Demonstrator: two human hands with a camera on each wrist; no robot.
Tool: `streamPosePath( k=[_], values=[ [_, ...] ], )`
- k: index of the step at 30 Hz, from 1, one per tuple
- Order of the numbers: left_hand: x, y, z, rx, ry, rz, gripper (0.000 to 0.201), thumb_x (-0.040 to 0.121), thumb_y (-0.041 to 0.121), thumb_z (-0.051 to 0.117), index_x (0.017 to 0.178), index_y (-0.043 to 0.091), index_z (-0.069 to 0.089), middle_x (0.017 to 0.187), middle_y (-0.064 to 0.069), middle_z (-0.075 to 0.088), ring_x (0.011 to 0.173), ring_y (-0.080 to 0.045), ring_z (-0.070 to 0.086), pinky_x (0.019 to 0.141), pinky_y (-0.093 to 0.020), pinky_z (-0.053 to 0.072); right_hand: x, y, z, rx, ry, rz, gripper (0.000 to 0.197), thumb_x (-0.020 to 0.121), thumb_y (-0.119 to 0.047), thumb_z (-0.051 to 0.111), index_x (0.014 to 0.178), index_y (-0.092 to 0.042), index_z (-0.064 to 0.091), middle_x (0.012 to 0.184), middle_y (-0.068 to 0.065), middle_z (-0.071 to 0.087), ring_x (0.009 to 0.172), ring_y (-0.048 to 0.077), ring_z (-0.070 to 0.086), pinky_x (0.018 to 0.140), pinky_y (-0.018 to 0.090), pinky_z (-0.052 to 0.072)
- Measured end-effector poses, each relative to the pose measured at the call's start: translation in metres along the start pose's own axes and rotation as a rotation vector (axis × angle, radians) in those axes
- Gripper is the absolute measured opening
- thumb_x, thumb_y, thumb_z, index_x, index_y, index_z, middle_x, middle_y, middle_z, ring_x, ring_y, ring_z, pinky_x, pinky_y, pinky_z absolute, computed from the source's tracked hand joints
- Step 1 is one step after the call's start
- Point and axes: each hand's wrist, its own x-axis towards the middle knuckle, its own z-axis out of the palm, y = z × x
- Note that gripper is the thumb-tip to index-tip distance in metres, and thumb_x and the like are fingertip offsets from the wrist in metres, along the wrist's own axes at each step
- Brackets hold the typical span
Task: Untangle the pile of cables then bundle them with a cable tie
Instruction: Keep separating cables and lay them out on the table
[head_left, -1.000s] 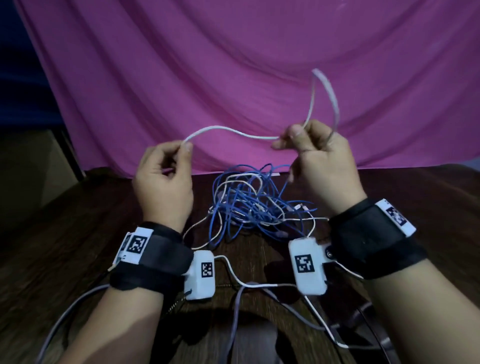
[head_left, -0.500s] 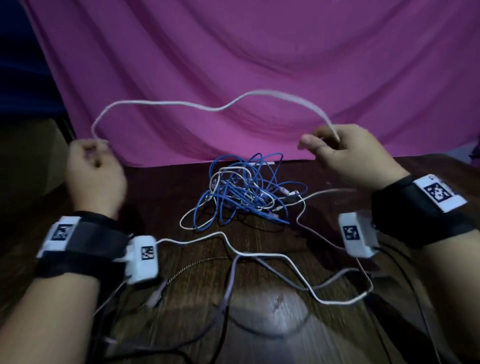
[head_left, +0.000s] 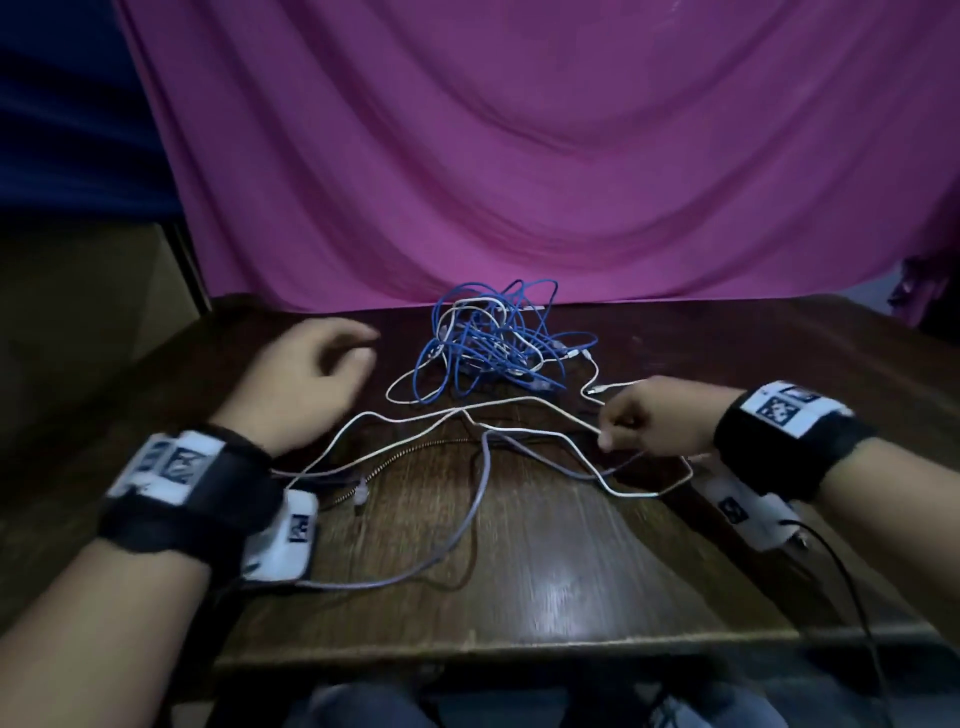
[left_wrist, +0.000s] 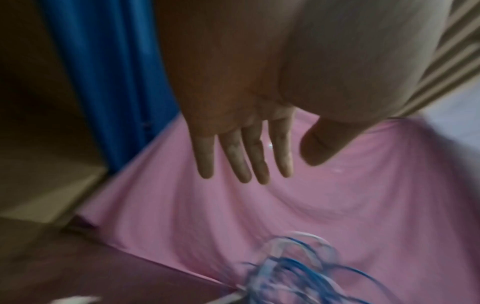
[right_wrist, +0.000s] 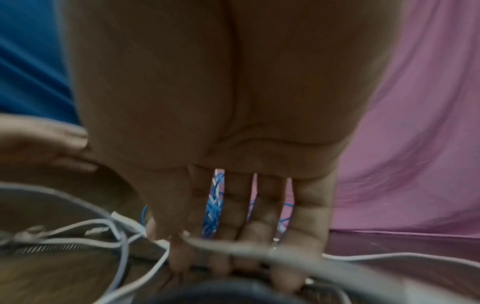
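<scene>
Right hand (head_left: 657, 415) low on the tabletop (head_left: 545, 561), fingers pinching the freed white cable (head_left: 519, 402) to park it; left hand (head_left: 306, 379) spread, empty, probably heading for the tangle (head_left: 493, 343).

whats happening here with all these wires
A person is untangling cables on a wooden table. The right hand pinches a white cable lying stretched across the table. The left hand is open and empty, beside the tangled blue and white pile. No cable tie is visible and nothing is bundled.
</scene>
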Motion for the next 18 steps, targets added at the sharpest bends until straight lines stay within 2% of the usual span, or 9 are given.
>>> streamPosePath(
  k=[2, 4, 5, 7, 9, 12, 14, 16, 18],
  values=[
    [-0.007, 0.047, 0.027, -0.027, -0.219, 0.190, 0.064, 0.081, 0.066, 0.063, 0.135, 0.032, 0.060, 0.134, 0.009, 0.061, 0.125, -0.004, 0.054, 0.112, -0.024, 0.038, 0.004, -0.007, 0.011, -0.072, 0.039, -0.045, 0.038, 0.087, -0.058, 0.069, 0.113, -0.029, 0.067, 0.104, -0.005, 0.061, 0.101, 0.016, 0.058, 0.090, 0.027, 0.045],
    [-0.013, 0.073, 0.051, 0.086, -0.498, 0.256, 0.101, 0.068, 0.086, 0.058, 0.154, 0.043, 0.032, 0.158, 0.004, 0.038, 0.145, -0.008, 0.036, 0.122, -0.029, 0.027, 0.006, -0.012, 0.020, -0.115, 0.030, -0.047, 0.078, 0.078, -0.070, 0.070, 0.141, -0.030, 0.049, 0.138, 0.004, 0.050, 0.129, 0.027, 0.046, 0.112, 0.037, 0.037],
    [-0.015, 0.076, 0.061, 0.196, -0.619, 0.259, 0.111, 0.063, 0.090, 0.058, 0.157, 0.048, 0.016, 0.166, 0.002, 0.022, 0.152, -0.014, 0.026, 0.125, -0.034, 0.023, 0.006, -0.012, 0.024, -0.130, -0.012, -0.030, 0.091, 0.076, -0.074, 0.069, 0.150, -0.029, 0.038, 0.150, 0.006, 0.043, 0.138, 0.031, 0.038, 0.117, 0.041, 0.032],
    [-0.017, 0.067, 0.075, 0.416, -0.773, 0.240, 0.119, 0.066, 0.085, 0.065, 0.156, 0.052, -0.005, 0.171, 0.001, -0.001, 0.156, -0.024, 0.013, 0.126, -0.041, 0.020, 0.008, -0.006, 0.032, -0.135, -0.096, -0.001, 0.094, 0.079, -0.072, 0.067, 0.155, -0.030, 0.030, 0.158, 0.005, 0.037, 0.146, 0.034, 0.029, 0.121, 0.044, 0.026],
    [-0.016, 0.046, 0.079, 0.537, -0.824, 0.202, 0.117, 0.075, 0.076, 0.068, 0.156, 0.050, -0.011, 0.171, -0.001, -0.009, 0.157, -0.028, 0.008, 0.125, -0.044, 0.021, 0.007, 0.006, 0.032, -0.116, -0.131, 0.019, 0.076, 0.083, -0.066, 0.067, 0.146, -0.032, 0.042, 0.151, 0.001, 0.046, 0.141, 0.033, 0.036, 0.117, 0.043, 0.032],
    [-0.010, 0.007, 0.068, 0.558, -0.835, 0.167, 0.112, 0.079, 0.069, 0.070, 0.160, 0.044, -0.004, 0.171, -0.003, 0.001, 0.156, -0.026, 0.015, 0.124, -0.039, 0.023, 0.006, 0.027, 0.024, -0.113, -0.108, -0.010, 0.054, 0.083, -0.055, 0.074, 0.125, -0.026, 0.059, 0.126, 0.000, 0.060, 0.121, 0.025, 0.053, 0.103, 0.036, 0.044],
    [-0.010, -0.010, 0.060, 0.457, -0.823, 0.198, 0.107, 0.075, 0.078, 0.067, 0.160, 0.041, 0.014, 0.167, 0.001, 0.022, 0.151, -0.016, 0.028, 0.123, -0.031, 0.026, 0.007, 0.036, 0.020, -0.066, -0.099, -0.032, 0.052, 0.076, -0.056, 0.080, 0.114, -0.025, 0.063, 0.114, -0.003, 0.063, 0.107, 0.020, 0.060, 0.094, 0.035, 0.049],
    [-0.010, -0.011, 0.057, 0.270, -0.726, 0.212, 0.096, 0.071, 0.091, 0.055, 0.151, 0.040, 0.041, 0.150, 0.013, 0.048, 0.137, -0.003, 0.045, 0.117, -0.028, 0.035, 0.009, 0.038, 0.013, 0.017, -0.077, -0.028, 0.054, 0.071, -0.065, 0.080, 0.109, -0.029, 0.066, 0.107, -0.008, 0.066, 0.098, 0.014, 0.063, 0.090, 0.034, 0.052],
    [-0.001, 0.000, 0.058, 0.145, -0.570, 0.218, 0.077, 0.075, 0.090, 0.049, 0.130, 0.038, 0.065, 0.124, 0.019, 0.066, 0.117, 0.001, 0.060, 0.106, -0.031, 0.046, 0.015, 0.032, -0.001, 0.128, -0.007, -0.014, 0.046, 0.073, -0.070, 0.074, 0.101, -0.034, 0.068, 0.096, -0.012, 0.069, 0.089, 0.008, 0.065, 0.084, 0.030, 0.053]
  ],
)
